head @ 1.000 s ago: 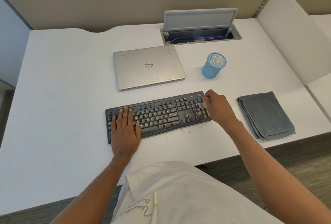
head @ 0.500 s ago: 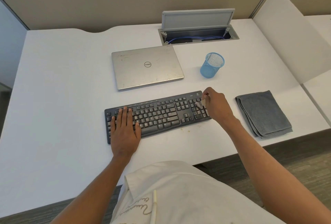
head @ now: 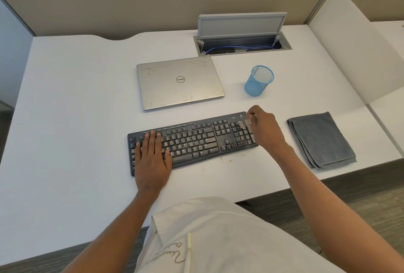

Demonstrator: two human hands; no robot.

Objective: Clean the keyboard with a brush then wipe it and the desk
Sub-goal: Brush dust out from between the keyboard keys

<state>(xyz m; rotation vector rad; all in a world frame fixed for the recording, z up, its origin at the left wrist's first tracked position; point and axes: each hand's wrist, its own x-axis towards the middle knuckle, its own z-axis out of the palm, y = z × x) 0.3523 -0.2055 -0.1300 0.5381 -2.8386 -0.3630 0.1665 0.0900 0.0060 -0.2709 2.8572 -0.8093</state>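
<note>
Left hand [head: 152,159] flat on left end of keyboard [head: 196,141], fingers straight, close together. Right hand [head: 265,127] pinches small brush [head: 243,123] on number pad. Folded cloth [head: 321,140] on desk [head: 76,120], right of keyboard.

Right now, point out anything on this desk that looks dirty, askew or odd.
Brownish specks soil the desk just in front of the keyboard, and the closed laptop shows smudges.
</note>
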